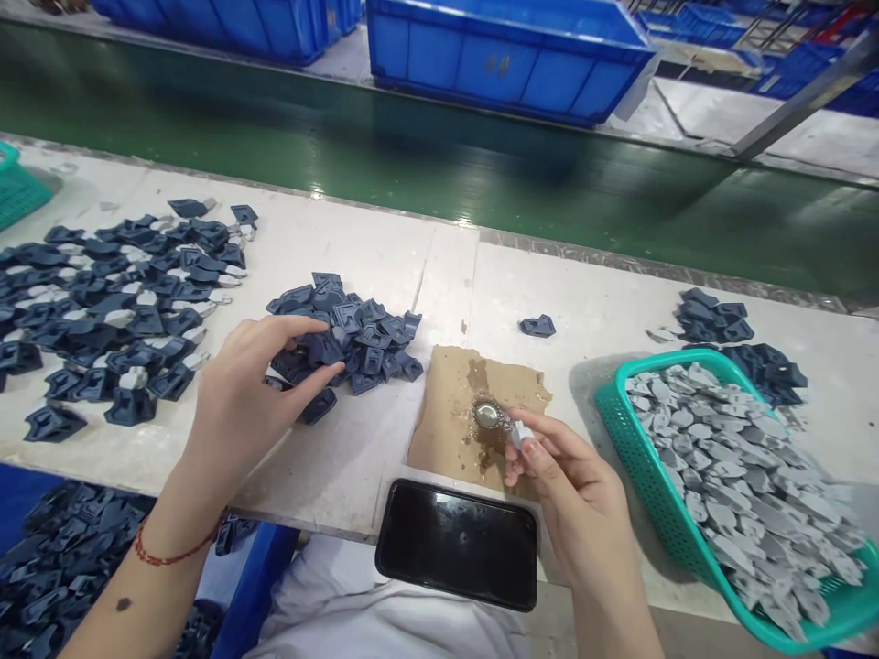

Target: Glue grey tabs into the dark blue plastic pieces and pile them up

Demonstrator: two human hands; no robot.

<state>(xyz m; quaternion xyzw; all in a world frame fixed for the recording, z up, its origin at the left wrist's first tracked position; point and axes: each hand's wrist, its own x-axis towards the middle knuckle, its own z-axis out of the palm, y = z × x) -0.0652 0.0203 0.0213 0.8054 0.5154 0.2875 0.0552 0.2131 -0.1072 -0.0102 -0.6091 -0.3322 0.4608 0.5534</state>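
Observation:
My left hand [251,389] reaches over the near side of a pile of dark blue plastic parts [374,334]. Its thumb and forefinger are apart, with dark blue parts between and below them; no firm grip shows. Pinched in my right hand [573,480] is a small light grey plastic part [522,434]. That part is held just beside a small round metallic dish [488,415], which sits on a brown cardboard piece [443,412] with dark wet stains around it. The far fingers of my right hand are partly hidden.
A black phone [457,545] lies at the table's near edge. On the right, a green basket [622,403] holds many grey parts. Joined blue-and-grey pieces [137,302] spread across the left. One lone blue part [537,326] lies mid-table. A green conveyor belt [330,137] runs behind.

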